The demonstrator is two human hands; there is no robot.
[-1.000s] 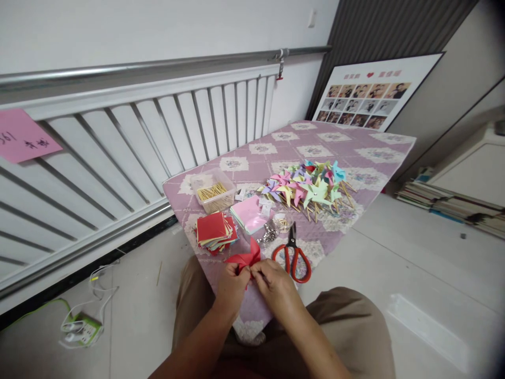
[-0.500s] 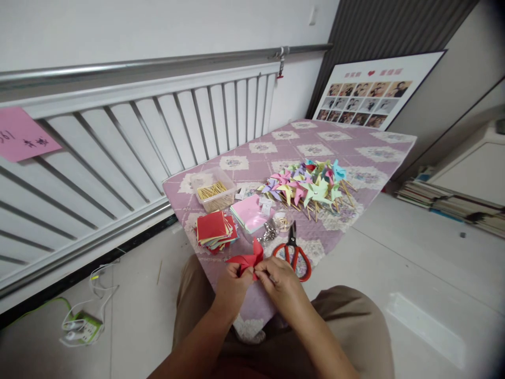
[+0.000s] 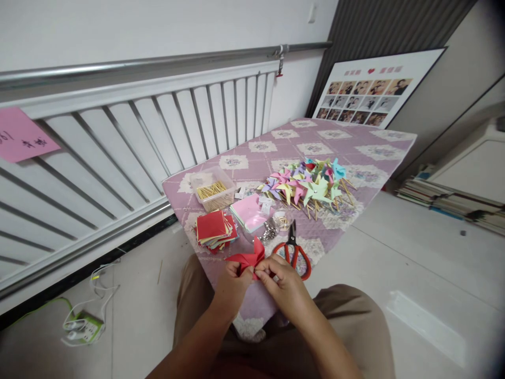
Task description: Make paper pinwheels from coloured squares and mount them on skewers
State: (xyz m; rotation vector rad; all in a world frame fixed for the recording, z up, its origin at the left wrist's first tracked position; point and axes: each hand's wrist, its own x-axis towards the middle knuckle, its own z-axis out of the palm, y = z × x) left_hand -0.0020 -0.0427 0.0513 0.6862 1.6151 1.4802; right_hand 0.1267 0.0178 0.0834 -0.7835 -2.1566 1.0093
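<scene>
The red pinwheel (image 3: 248, 259) sits just left of the scissors (image 3: 292, 241), having edged slightly toward them over the last second; I judge the work at its centre is under way, unfinished. My left hand (image 3: 231, 288) grips it between thumb and fingers. My right hand (image 3: 287, 288) has thumb and forefinger pinched narrow against it; what lies between, I cannot tell. I count one pair of scissors, one stick box (image 3: 225, 201) and two paper stacks (image 3: 212, 225) left of them. Beyond them lie over a dozen pinwheels (image 3: 315, 191), overlapping too much to count.
</scene>
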